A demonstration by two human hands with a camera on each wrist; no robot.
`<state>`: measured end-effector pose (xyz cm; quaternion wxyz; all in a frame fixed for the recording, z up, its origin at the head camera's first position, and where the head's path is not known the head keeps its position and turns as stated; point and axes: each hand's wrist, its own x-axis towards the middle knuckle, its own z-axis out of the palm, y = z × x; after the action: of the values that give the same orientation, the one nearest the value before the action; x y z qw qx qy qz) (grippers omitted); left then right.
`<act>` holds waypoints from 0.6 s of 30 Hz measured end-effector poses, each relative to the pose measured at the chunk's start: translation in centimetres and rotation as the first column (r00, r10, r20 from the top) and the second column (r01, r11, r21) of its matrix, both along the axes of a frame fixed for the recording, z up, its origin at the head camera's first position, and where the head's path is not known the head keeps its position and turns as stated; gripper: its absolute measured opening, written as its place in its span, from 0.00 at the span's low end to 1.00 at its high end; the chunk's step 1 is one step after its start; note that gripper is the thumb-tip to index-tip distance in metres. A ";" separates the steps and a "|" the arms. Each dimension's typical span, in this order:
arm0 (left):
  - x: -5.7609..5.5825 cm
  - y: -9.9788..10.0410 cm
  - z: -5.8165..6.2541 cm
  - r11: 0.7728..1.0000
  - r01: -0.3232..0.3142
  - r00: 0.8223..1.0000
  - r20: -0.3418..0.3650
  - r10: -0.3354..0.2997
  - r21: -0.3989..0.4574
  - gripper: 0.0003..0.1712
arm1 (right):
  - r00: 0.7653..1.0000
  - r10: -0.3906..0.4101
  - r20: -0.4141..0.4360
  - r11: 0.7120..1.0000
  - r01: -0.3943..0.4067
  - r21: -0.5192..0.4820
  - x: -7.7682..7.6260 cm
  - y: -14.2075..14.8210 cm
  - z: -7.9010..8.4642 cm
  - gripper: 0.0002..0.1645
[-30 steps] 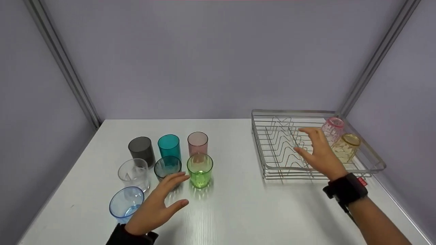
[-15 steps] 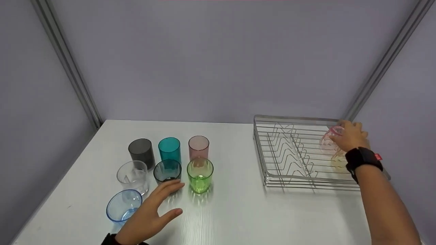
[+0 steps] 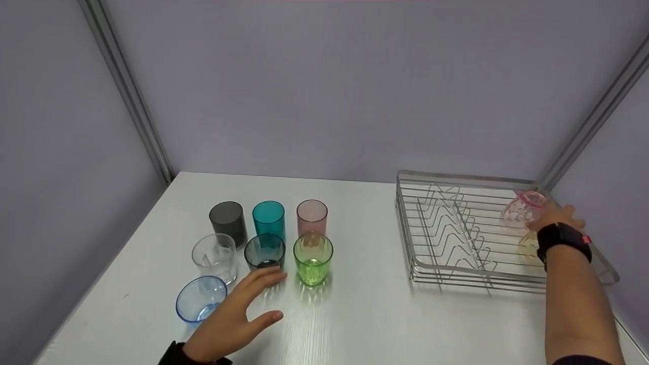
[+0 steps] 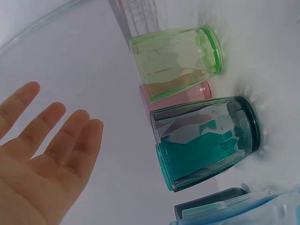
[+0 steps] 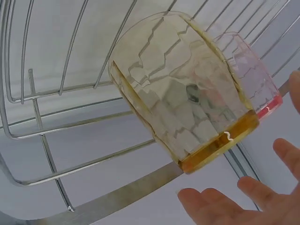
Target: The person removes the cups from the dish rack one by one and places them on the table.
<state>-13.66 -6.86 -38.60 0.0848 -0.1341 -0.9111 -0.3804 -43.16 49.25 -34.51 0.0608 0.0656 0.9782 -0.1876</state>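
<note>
My right hand is over the right side of the wire dish rack, fingers spread. An upside-down yellow glass stands there, and the right wrist view shows fingertips beside its base, apart from it. Behind it is an upside-down pink glass, partly covered by the hand in the head view. My left hand hovers with loosely extended fingers, holding nothing. Close to it are a dark grey-tinted glass, a green glass and a blue glass, all upright.
A clear glass stands behind the blue one. Along the back of the group are a dark grey cup, a teal glass and a mauve glass. Walls enclose the white table at the back and sides.
My right hand has moved right from the rack's middle to the pink glass, then slightly nearer toward the yellow glass. The left hand stays nearly still. The head view has turned a little left.
</note>
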 end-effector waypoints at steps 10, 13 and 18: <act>-0.2 0.4 -0.2 0.997 0.074 0.994 0.082 -0.075 0.012 0.33 | 0.996 -0.081 0.033 0.997 0.081 0.017 2.4 2.1 -2.4 0.36; -0.3 0.4 -0.3 0.997 0.077 0.992 0.100 -0.078 0.011 0.34 | 0.996 -0.081 0.046 0.997 0.080 0.021 2.6 2.7 -2.9 0.41; -0.5 0.5 -0.4 0.997 0.078 0.990 0.121 -0.077 -0.005 0.34 | 0.998 -0.040 0.042 0.985 0.032 0.167 2.8 3.1 -3.3 0.36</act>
<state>-14.17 -6.36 -38.97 0.0140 -0.1466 -0.9104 -0.3866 -40.38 52.38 -37.81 0.0736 0.0922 0.9875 -0.1048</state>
